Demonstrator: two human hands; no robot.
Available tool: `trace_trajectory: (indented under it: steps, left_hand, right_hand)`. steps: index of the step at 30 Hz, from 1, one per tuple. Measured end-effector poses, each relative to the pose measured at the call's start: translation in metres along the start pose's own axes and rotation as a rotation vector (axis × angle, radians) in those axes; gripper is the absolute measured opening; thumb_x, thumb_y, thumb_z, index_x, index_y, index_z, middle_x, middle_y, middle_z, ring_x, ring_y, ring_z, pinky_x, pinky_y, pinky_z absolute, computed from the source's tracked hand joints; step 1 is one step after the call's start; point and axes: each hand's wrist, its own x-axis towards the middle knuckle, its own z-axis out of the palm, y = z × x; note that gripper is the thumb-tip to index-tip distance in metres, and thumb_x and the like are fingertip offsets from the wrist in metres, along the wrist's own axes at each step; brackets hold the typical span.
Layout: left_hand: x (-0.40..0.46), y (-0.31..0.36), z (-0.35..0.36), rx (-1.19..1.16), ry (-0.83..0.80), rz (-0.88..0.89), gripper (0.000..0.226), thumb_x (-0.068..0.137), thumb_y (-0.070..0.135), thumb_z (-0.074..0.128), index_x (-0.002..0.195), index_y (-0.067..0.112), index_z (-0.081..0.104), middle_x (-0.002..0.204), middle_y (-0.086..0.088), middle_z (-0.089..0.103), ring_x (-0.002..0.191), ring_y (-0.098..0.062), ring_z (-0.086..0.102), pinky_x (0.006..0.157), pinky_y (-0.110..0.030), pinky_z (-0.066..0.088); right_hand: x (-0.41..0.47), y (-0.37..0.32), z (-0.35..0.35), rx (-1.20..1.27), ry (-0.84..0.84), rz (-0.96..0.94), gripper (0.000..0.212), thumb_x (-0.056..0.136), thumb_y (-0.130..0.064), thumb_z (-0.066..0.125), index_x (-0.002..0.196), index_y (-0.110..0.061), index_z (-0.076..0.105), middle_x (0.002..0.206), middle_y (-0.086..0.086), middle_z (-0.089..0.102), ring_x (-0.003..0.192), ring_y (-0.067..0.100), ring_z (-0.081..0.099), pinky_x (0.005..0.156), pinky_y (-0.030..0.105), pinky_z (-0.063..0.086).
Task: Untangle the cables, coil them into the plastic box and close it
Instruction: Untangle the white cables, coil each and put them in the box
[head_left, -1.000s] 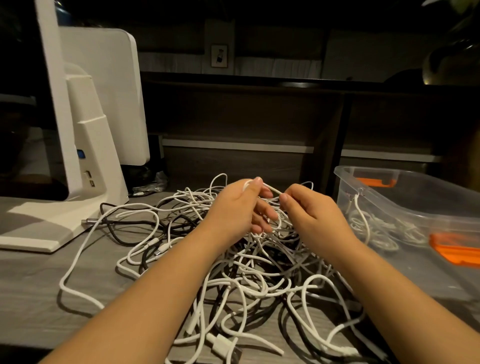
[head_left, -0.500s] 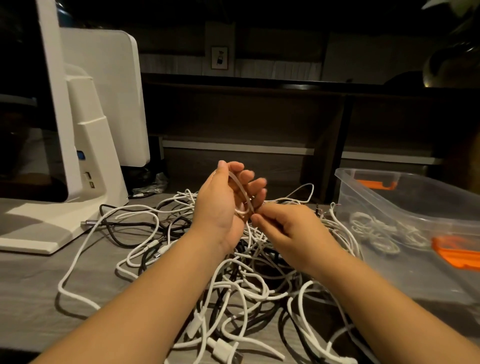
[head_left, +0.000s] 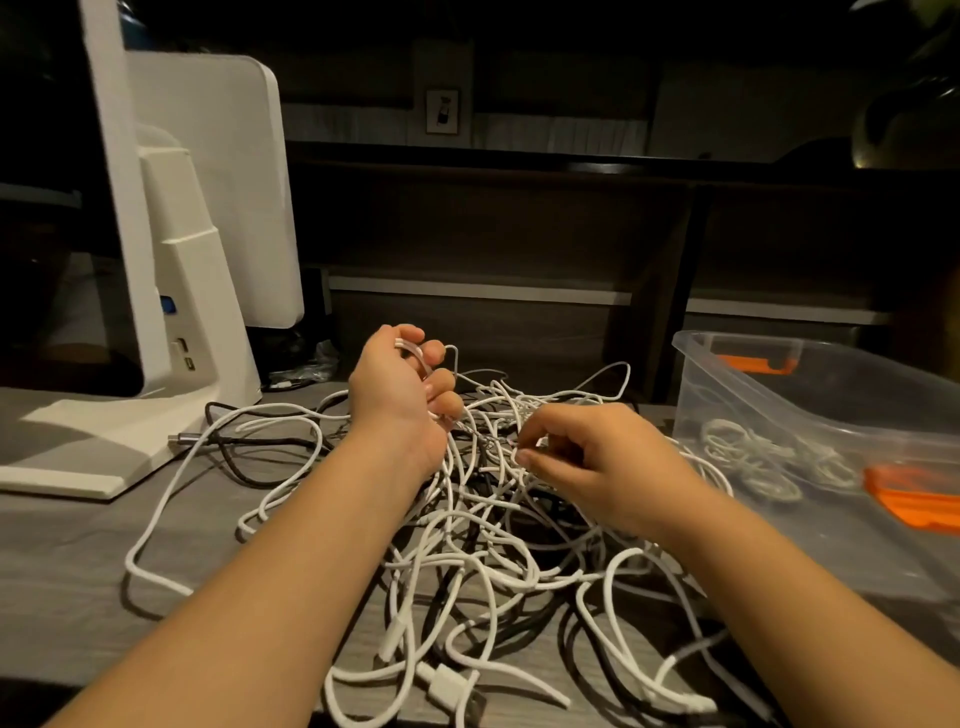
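Observation:
A tangled heap of white and black cables (head_left: 483, 540) covers the middle of the grey desk (head_left: 67, 561). My left hand (head_left: 400, 389) is raised above the heap's far side, fingers curled round loops of a white cable (head_left: 413, 349). My right hand (head_left: 592, 462) hovers lower, to the right, pinching a white strand between thumb and fingertips. A clear plastic box (head_left: 810, 415) with orange latches stands at the right, holding several coiled white cables (head_left: 748, 457).
A white monitor stand (head_left: 171, 291) and its base occupy the left of the desk, with a plugged-in cable beside it. Dark shelving runs along the back. An orange lid part (head_left: 914, 499) lies at the box's near right side.
My left hand has lifted and drawn left with the cable looped in it. My right hand has dropped lower and away from the left, toward the heap.

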Motion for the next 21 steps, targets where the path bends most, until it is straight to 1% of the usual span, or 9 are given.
trace_trajectory:
  steps: [2,5,8,10,13,16,17,19,21]
  left_hand:
    - [0.000,0.001,0.000,0.016,0.028,0.042,0.022,0.103,0.024,0.037,0.085,0.021,0.049,0.059,0.005,0.048,0.038,-0.007,0.025,0.035,-0.018,0.020]
    - [0.000,0.001,0.000,0.111,0.051,0.168,0.022,0.102,0.021,0.037,0.086,0.023,0.051,0.064,0.005,0.049,0.040,-0.007,0.026,0.037,-0.020,0.021]
    - [-0.005,-0.003,0.001,0.512,-0.047,0.361,0.025,0.103,0.019,0.033,0.088,0.023,0.052,0.074,0.002,0.052,0.047,-0.007,0.033,0.043,-0.021,0.025]
    - [-0.009,-0.007,0.003,0.822,-0.171,0.399,0.026,0.105,0.023,0.033,0.090,0.022,0.055,0.077,0.002,0.055,0.054,-0.008,0.039,0.049,-0.022,0.031]
    - [-0.014,-0.015,0.001,1.041,-0.389,0.135,0.037,0.106,0.040,0.032,0.093,0.021,0.061,0.066,0.007,0.057,0.054,-0.008,0.046,0.053,-0.023,0.037]
    - [-0.016,-0.019,-0.003,0.971,-0.551,-0.249,0.061,0.098,0.068,0.031,0.093,0.018,0.065,0.067,0.004,0.060,0.057,-0.009,0.052,0.056,-0.021,0.042]
    - [-0.018,-0.018,-0.003,0.950,-0.604,-0.336,0.065,0.095,0.073,0.031,0.087,0.018,0.065,0.067,0.003,0.058,0.054,-0.008,0.047,0.052,-0.017,0.035]
    - [-0.021,-0.015,-0.002,0.953,-0.679,-0.420,0.065,0.092,0.075,0.033,0.071,0.023,0.065,0.065,0.003,0.054,0.049,-0.006,0.033,0.046,-0.015,0.023]
    - [-0.024,-0.014,0.000,0.996,-0.694,-0.410,0.056,0.092,0.072,0.040,0.075,0.023,0.061,0.063,0.004,0.054,0.047,-0.005,0.033,0.043,-0.015,0.023]
  right_hand:
    - [-0.001,-0.002,-0.001,0.033,-0.061,-0.029,0.012,0.094,-0.030,0.061,0.103,-0.036,0.067,0.088,-0.019,0.066,0.079,-0.002,0.060,0.073,0.020,0.050]
    - [-0.001,-0.006,0.000,0.054,-0.125,-0.093,0.020,0.094,-0.027,0.062,0.112,-0.035,0.070,0.096,-0.022,0.066,0.090,-0.004,0.061,0.079,0.013,0.049]
    - [0.000,-0.008,0.004,0.156,-0.112,-0.163,0.023,0.094,-0.025,0.064,0.114,-0.032,0.071,0.092,-0.026,0.065,0.092,-0.004,0.062,0.080,0.012,0.049]
    - [-0.001,-0.007,0.007,0.249,-0.062,-0.190,0.020,0.094,-0.022,0.065,0.110,-0.030,0.073,0.085,-0.029,0.064,0.087,-0.002,0.063,0.075,0.011,0.046]
    - [0.000,-0.006,0.007,0.285,0.076,-0.189,0.012,0.095,-0.024,0.061,0.099,-0.033,0.069,0.076,-0.026,0.062,0.072,0.003,0.061,0.063,0.014,0.043]
    - [0.001,-0.002,0.007,0.241,0.243,-0.064,0.008,0.092,-0.034,0.061,0.088,-0.037,0.054,0.072,-0.010,0.063,0.063,0.009,0.059,0.056,0.028,0.047]
    - [0.001,-0.002,0.007,0.232,0.265,-0.023,0.010,0.091,-0.036,0.061,0.087,-0.034,0.052,0.070,-0.006,0.063,0.061,0.010,0.060,0.057,0.034,0.051]
    - [0.001,-0.002,0.007,0.221,0.273,0.028,0.011,0.087,-0.039,0.059,0.085,-0.032,0.049,0.066,-0.005,0.061,0.060,0.009,0.060,0.058,0.037,0.053]
    - [0.001,-0.002,0.007,0.187,0.273,0.046,0.008,0.083,-0.038,0.053,0.083,-0.031,0.049,0.062,-0.007,0.056,0.056,0.006,0.053,0.054,0.030,0.045]
